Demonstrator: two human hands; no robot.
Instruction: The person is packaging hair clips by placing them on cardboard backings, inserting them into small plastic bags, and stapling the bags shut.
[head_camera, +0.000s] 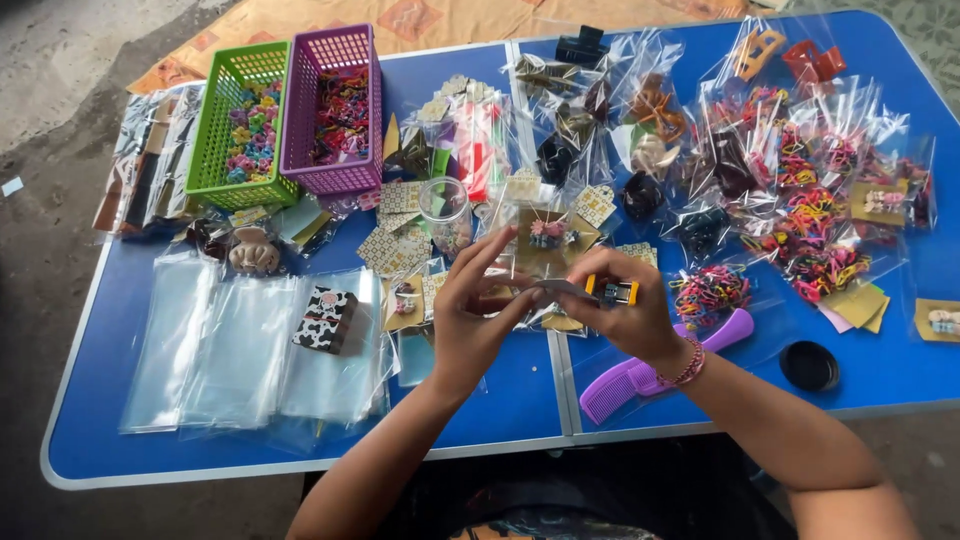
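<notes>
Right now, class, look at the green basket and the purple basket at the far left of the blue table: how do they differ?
The green basket sits left of the purple basket, nearer the table's left edge. The green basket holds small pastel-coloured pieces; the purple basket holds darker, tangled red and pink ones. The purple basket reaches a little farther back than the green one. Both are slotted plastic rectangles, upright, side by side and touching.

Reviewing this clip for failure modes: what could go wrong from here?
The small yellow clip is pinched only at the right hand fingertips; it could slip into the loose clear bags. The left hand works close to a clear jar, which might get knocked over.
</notes>
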